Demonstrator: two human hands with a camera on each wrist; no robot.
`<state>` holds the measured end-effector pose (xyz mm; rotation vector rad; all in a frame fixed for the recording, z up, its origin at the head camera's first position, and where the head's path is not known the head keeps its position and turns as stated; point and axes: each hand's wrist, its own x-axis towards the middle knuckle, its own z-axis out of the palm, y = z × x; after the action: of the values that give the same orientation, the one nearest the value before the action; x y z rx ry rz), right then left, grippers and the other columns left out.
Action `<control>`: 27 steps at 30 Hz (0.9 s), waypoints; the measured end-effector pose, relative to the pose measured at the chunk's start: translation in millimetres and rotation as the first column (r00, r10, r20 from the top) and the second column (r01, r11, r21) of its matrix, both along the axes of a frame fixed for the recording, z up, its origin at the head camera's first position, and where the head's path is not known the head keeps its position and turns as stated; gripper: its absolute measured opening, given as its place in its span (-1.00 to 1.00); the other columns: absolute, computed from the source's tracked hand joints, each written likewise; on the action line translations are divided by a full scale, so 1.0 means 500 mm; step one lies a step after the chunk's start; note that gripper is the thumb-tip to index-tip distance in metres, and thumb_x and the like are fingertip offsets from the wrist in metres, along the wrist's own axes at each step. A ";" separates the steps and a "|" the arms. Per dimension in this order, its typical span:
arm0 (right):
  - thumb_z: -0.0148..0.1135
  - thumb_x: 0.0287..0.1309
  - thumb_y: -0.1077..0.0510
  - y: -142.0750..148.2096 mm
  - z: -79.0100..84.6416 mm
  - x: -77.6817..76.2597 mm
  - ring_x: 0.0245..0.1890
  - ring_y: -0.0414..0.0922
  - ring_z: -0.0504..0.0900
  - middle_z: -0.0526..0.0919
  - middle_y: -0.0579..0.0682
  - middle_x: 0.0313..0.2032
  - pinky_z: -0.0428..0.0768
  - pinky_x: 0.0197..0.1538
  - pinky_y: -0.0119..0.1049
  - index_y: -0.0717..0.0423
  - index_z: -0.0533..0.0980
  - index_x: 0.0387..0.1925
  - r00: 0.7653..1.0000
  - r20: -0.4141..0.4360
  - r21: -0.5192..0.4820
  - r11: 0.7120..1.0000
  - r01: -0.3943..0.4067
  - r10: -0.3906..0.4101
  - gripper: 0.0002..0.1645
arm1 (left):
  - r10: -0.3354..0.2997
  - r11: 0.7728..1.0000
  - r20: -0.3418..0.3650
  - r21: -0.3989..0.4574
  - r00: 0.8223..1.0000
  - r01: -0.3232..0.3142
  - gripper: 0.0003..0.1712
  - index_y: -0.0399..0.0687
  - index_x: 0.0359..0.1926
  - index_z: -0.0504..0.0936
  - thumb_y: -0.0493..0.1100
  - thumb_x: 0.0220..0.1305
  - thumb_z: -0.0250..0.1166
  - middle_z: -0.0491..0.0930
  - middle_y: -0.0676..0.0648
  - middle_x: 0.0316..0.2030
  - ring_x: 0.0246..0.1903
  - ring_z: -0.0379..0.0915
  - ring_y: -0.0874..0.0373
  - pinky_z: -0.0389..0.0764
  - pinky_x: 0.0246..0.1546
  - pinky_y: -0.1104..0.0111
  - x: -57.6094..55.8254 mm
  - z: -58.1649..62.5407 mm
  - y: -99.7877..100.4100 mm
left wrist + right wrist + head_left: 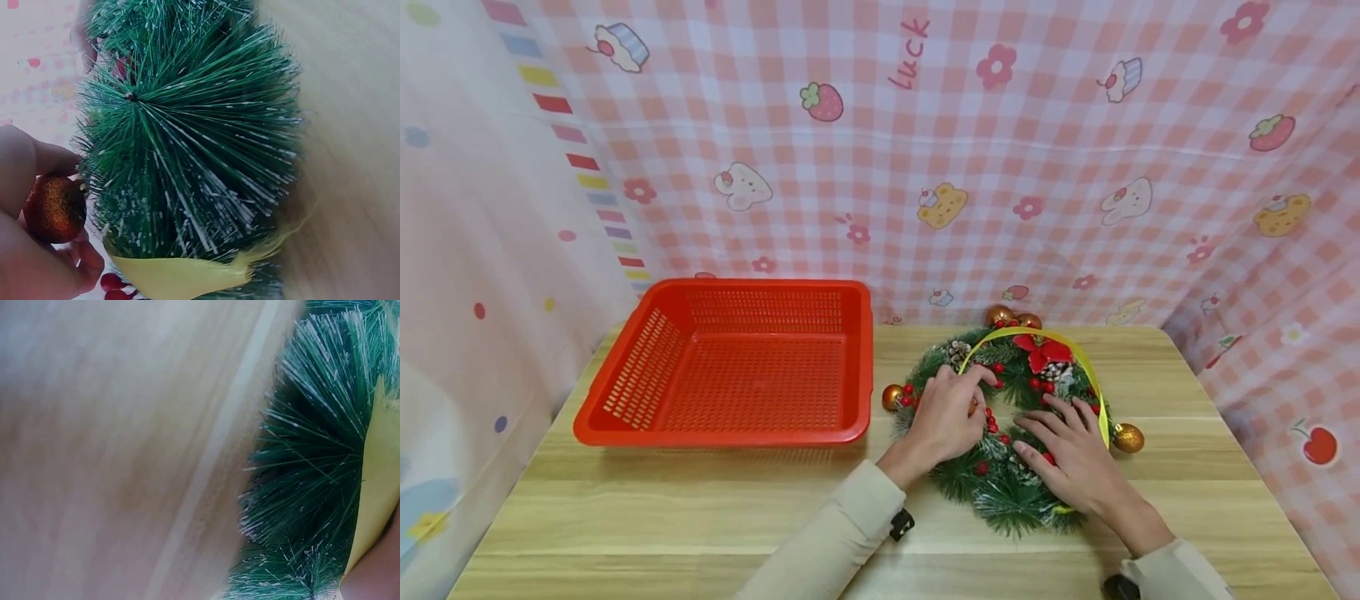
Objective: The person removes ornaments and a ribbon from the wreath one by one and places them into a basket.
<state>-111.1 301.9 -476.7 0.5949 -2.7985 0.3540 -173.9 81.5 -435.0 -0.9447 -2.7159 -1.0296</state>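
Observation:
A green Christmas wreath (1006, 500) with frosted needle tips lies on the table, decorated with red berries, pine cones and a red flower (1042, 352). A yellow ribbon (1086, 367) arches across it and shows against the needles in both wrist views. At the wreath's left inner side, my left hand (946, 417) holds a glittery orange-gold bauble (55, 209) between thumb and fingers. My right hand (1071, 458) rests on the right part of the wreath, fingers spread, near the ribbon. Only an edge of that hand (378, 569) appears in the right wrist view.
Left of the wreath stands a red plastic basket (722, 437) with perforated walls and nothing inside. More gold baubles sit around the wreath's rim, one at the right (1127, 437) and one at the left (892, 397). A pink checked curtain (880, 150) hangs behind the wooden table (625, 517).

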 end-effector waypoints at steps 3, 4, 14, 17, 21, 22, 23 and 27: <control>0.03 0.42 -0.15 -0.002 0.000 -0.001 0.33 0.22 0.27 0.63 0.09 0.08 -0.03 0.36 0.26 0.05 0.61 0.09 1.000 -0.001 0.000 1.000 -0.003 0.003 -0.52 | 0.000 0.999 0.045 0.047 0.999 -0.002 -0.68 0.11 0.08 0.53 -0.25 0.33 0.21 0.56 0.25 -0.45 -0.25 0.34 0.19 0.40 -0.02 0.28 -0.003 -0.004 0.000; 0.02 0.42 -0.15 -0.003 0.000 -0.001 0.32 0.22 0.28 0.63 0.09 0.08 -0.02 0.36 0.26 0.05 0.61 0.09 1.000 -0.002 0.001 1.000 -0.004 0.004 -0.52 | 0.000 0.998 0.053 0.058 0.999 -0.003 -0.68 0.11 0.07 0.53 -0.25 0.33 0.22 0.58 0.25 -0.44 -0.24 0.35 0.18 0.41 0.01 0.26 -0.004 -0.005 0.000; 0.03 0.41 -0.16 -0.005 0.000 -0.002 0.32 0.22 0.28 0.63 0.09 0.08 -0.02 0.36 0.25 0.05 0.62 0.09 1.000 -0.009 0.009 1.000 -0.002 0.002 -0.51 | 0.000 0.989 0.108 0.146 0.994 -0.016 -0.70 0.04 0.05 0.52 -0.27 0.32 0.24 0.71 0.10 -0.34 -0.12 0.39 0.08 0.42 0.06 0.19 -0.015 -0.010 0.009; 0.04 0.41 -0.15 -0.004 0.000 -0.001 0.32 0.22 0.28 0.63 0.09 0.08 -0.02 0.36 0.25 0.05 0.61 0.09 1.000 -0.007 0.011 1.000 0.003 -0.003 -0.52 | 0.004 0.988 0.127 0.154 0.992 -0.024 -0.72 0.05 0.05 0.52 -0.26 0.34 0.22 0.69 0.12 -0.35 -0.11 0.37 0.10 0.43 0.01 0.24 -0.016 -0.012 0.010; 0.03 0.41 -0.15 -0.003 0.000 0.000 0.33 0.23 0.27 0.63 0.09 0.08 -0.03 0.37 0.26 0.05 0.61 0.09 1.000 0.000 0.009 1.000 0.007 -0.007 -0.52 | 0.013 0.984 0.160 0.176 0.987 -0.041 -0.71 0.06 0.05 0.51 -0.26 0.35 0.22 0.63 0.18 -0.36 -0.13 0.35 0.14 0.42 -0.07 0.31 -0.015 -0.015 0.009; 0.02 0.41 -0.16 -0.002 0.000 0.001 0.33 0.23 0.27 0.62 0.10 0.08 -0.03 0.37 0.26 0.05 0.61 0.10 1.000 0.002 0.009 1.000 0.008 -0.008 -0.51 | 0.016 0.982 0.167 0.184 0.986 -0.047 -0.71 0.06 0.05 0.51 -0.26 0.35 0.22 0.62 0.19 -0.36 -0.14 0.34 0.15 0.41 -0.10 0.32 -0.014 -0.016 0.008; 0.02 0.42 -0.16 -0.002 0.000 0.001 0.33 0.23 0.27 0.62 0.10 0.08 -0.03 0.37 0.26 0.05 0.60 0.10 1.000 0.003 0.009 1.000 0.009 -0.009 -0.51 | 0.022 0.980 0.171 0.191 0.985 -0.055 -0.71 0.07 0.05 0.51 -0.26 0.35 0.22 0.60 0.20 -0.37 -0.15 0.34 0.16 0.41 -0.12 0.34 -0.014 -0.018 0.008; 0.00 0.43 -0.17 -0.001 0.000 0.001 0.33 0.23 0.27 0.62 0.10 0.08 -0.03 0.36 0.26 0.05 0.59 0.13 1.000 -0.005 0.009 1.000 0.007 -0.007 -0.49 | 0.061 0.970 0.185 0.221 0.981 -0.102 -0.70 0.07 0.05 0.51 -0.27 0.33 0.24 0.57 0.19 -0.37 -0.18 0.33 0.17 0.40 -0.18 0.37 -0.014 -0.021 0.004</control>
<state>-110.5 301.3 -476.8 0.5875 -2.7984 0.3386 -180.9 83.7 -445.7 -0.7284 -2.6654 -1.4365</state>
